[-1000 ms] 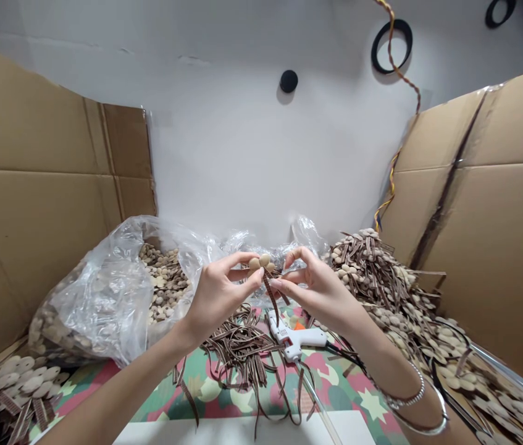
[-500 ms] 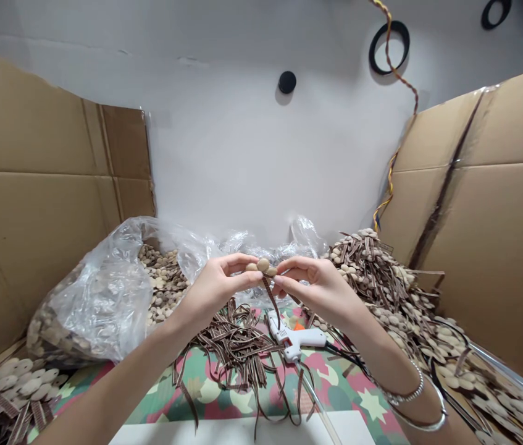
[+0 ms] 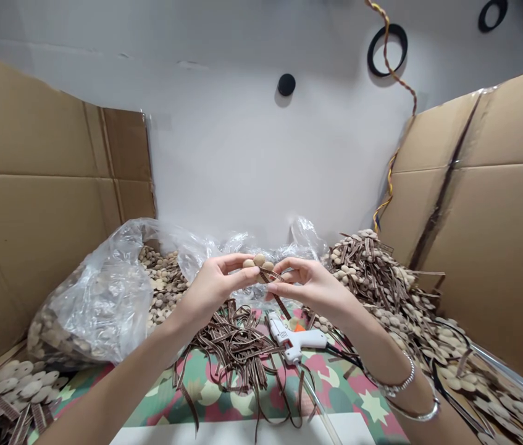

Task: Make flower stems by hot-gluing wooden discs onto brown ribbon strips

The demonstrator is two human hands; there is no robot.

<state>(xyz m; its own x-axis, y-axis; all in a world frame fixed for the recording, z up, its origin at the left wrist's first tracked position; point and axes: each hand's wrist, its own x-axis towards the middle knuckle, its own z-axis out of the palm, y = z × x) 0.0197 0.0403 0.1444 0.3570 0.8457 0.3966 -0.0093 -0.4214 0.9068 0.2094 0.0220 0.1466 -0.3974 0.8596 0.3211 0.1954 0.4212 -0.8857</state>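
Between my hands, above the table, is a small beige fabric flower (image 3: 260, 260) made of round padded petals. My left hand (image 3: 217, 278) pinches it from the left, thumb below and fingers behind. A brown stitched ribbon (image 3: 281, 305) hangs down from the flower. My right hand (image 3: 310, 283) has thumb and fingers closed on part of this ribbon, just right of the petals. Below lies a white glue gun (image 3: 294, 339) with an orange trigger and a clear glue stick. Beside it is a tangled heap of brown ribbons (image 3: 238, 346).
A clear plastic bag (image 3: 104, 290) of beige padded pieces (image 3: 165, 278) stands at left. Finished-looking flowers with ribbons (image 3: 367, 266) are piled at right, more at lower left (image 3: 15, 389). Cardboard walls (image 3: 34, 154) flank the camouflage-patterned tabletop (image 3: 224, 402). A white board (image 3: 242, 431) lies at the front edge.
The right hand has shifted its fingers onto the ribbon and bends part of it up toward the flower. The flower has moved slightly left and up in the left hand.
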